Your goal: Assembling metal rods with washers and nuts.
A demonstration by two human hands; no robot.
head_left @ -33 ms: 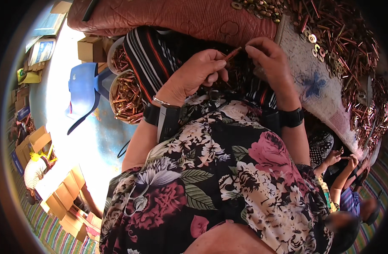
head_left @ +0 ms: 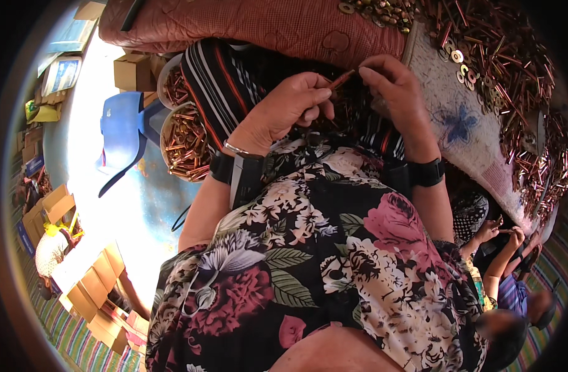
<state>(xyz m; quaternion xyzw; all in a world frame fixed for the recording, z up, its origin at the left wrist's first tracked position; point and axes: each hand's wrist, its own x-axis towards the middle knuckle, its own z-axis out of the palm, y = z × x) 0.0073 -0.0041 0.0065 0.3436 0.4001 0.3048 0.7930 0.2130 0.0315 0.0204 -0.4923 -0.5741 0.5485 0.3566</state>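
Note:
My left hand [head_left: 290, 105] pinches a copper-coloured metal bolt [head_left: 342, 79] between thumb and fingers, its free end tilted up to the right. Close to that end, the thumb and forefinger of my right hand [head_left: 392, 84] are brought together. Whatever they hold is too small or too hidden to make out. Both hands are above my lap, over striped fabric [head_left: 215, 87]. To the left of my lap stands a tub [head_left: 165, 146] full of similar bolts, with a second tub [head_left: 162, 87] behind it.
A large heap of copper-coloured bolts [head_left: 513, 80] and some washers [head_left: 457, 57] lie on a pale cloth [head_left: 432, 80] at right. Small brass-coloured parts [head_left: 386, 9] sit beyond a red quilted pad [head_left: 265, 28]. Left are a blue plastic stool [head_left: 123, 127] and cardboard boxes [head_left: 92, 288]. Other people's hands [head_left: 488, 230] work at lower right.

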